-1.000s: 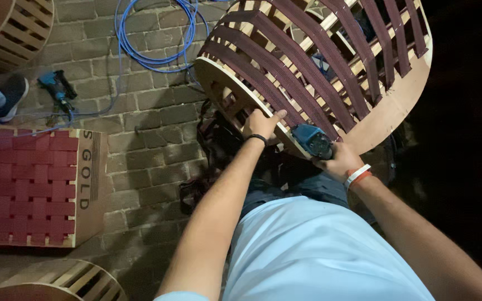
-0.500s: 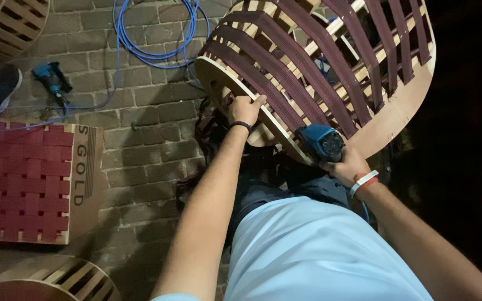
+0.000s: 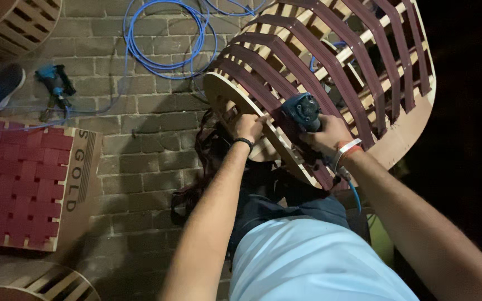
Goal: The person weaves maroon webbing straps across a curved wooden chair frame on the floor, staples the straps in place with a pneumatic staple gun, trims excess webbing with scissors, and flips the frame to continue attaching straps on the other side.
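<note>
Your left hand (image 3: 249, 126) grips the plywood rim of the curved wooden frame (image 3: 330, 83), fingers curled over its edge, while your right hand (image 3: 330, 136) is wrapped tightly around the blue pneumatic stapler (image 3: 302, 111), whose nose presses against a dark red webbing strap (image 3: 285, 120) at the rim. The frame lies tipped on its side over the brick floor (image 3: 140, 145), just ahead of your knees. To your left lie a coiled blue air hose (image 3: 157, 39), a second blue tool (image 3: 56, 83) and a flat panel of woven red webbing (image 3: 18, 184).
</note>
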